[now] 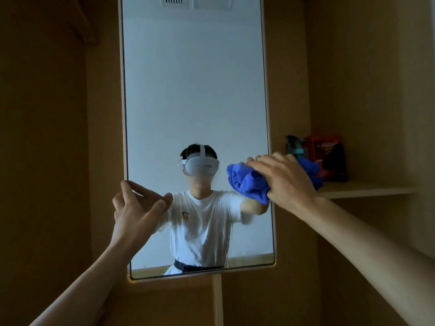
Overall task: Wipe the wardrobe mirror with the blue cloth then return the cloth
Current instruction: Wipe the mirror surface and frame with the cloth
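Observation:
The tall wardrobe mirror in a light wooden frame stands straight ahead inside the wardrobe. My right hand grips the bunched blue cloth against the glass at the mirror's right edge, at mid height. My left hand holds the mirror's left edge, thumb on the frame and fingers spread on the glass. The mirror reflects a person in a white T-shirt and a headset.
A wooden shelf juts out right of the mirror. On it stand a spray bottle, a red box and a dark object. Wooden wardrobe panels close in on both sides. A thin post runs below the mirror.

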The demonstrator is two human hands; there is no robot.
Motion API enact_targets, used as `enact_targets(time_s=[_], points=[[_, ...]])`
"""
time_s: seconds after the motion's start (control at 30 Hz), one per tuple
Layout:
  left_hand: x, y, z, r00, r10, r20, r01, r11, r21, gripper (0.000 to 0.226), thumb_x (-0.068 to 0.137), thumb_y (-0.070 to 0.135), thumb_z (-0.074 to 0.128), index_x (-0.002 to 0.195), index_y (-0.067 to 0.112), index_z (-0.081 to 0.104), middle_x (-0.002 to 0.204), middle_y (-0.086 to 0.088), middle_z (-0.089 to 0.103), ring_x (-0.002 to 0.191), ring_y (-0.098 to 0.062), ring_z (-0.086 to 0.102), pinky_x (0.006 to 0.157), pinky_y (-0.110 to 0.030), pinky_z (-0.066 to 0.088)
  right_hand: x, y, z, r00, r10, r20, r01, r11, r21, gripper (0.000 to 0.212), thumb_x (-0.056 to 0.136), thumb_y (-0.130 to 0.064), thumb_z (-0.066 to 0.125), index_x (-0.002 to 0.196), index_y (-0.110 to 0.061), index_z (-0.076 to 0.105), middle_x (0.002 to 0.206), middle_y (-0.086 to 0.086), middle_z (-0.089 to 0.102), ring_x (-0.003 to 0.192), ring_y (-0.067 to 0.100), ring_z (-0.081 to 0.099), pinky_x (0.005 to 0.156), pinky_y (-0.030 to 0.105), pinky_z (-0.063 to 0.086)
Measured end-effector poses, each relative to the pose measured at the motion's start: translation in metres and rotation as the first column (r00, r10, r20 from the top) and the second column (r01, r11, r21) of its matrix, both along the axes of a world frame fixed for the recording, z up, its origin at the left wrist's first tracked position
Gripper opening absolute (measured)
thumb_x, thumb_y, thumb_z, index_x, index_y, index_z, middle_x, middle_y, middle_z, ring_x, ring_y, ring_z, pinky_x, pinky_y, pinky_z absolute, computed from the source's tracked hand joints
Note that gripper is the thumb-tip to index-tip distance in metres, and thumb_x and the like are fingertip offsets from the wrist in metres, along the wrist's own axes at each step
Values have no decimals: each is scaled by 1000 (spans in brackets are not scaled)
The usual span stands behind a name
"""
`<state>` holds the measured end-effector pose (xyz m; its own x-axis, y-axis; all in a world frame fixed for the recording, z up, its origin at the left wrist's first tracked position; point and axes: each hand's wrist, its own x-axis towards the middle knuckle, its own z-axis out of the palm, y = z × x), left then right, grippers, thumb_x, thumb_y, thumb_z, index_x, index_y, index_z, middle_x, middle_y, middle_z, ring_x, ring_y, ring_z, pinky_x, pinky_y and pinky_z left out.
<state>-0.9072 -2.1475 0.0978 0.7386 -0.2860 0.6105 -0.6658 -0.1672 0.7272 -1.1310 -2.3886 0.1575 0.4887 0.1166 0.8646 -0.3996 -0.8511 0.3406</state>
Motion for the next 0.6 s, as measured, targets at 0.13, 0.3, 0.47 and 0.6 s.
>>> enact_targets(time_s=[0.13, 0.3, 0.47, 0.6], points=[[-2, 3, 2, 999, -24, -22, 23, 1000, -18, 117, 67, 64, 59, 161, 25, 0, 161, -9, 16, 142, -44, 33, 106, -57, 42, -4, 7, -29, 994, -74, -80, 78, 996, 47, 57, 75, -6, 72, 130, -16, 61, 113, 0, 68, 97, 27, 62, 77, 41, 48], [-6, 9, 7, 996, -78, -46, 79, 997, 4, 120, 66, 64, 61, 161, 24, -1, 160, -7, 15, 140, -42, 38, 109, -58, 42, -3, 19, -16, 994, -114, 1, 108, 952, 288, 24, 80, -26, 61, 103, -27, 54, 89, -9, 60, 77, 19, 63, 60, 37, 53], [-1, 14, 6, 989, -136, -61, 138, 990, 26, 119, 69, 61, 66, 160, 30, -5, 160, -1, 12, 144, -39, 33, 113, -57, 38, -2, 17, 7, 960, -129, 250, -2, 885, 465, 22, 82, -26, 65, 102, -23, 55, 81, -7, 59, 64, 19, 53, 55, 29, 37], [7, 16, 5, 986, -157, -51, 158, 987, 20, 114, 79, 52, 75, 160, 30, -2, 156, -1, 17, 141, -37, 36, 109, -52, 41, 4, 20, 16, 932, -153, 329, -28, 874, 485, 18, 84, -23, 62, 99, -18, 53, 68, -7, 52, 60, 21, 54, 51, 28, 33]])
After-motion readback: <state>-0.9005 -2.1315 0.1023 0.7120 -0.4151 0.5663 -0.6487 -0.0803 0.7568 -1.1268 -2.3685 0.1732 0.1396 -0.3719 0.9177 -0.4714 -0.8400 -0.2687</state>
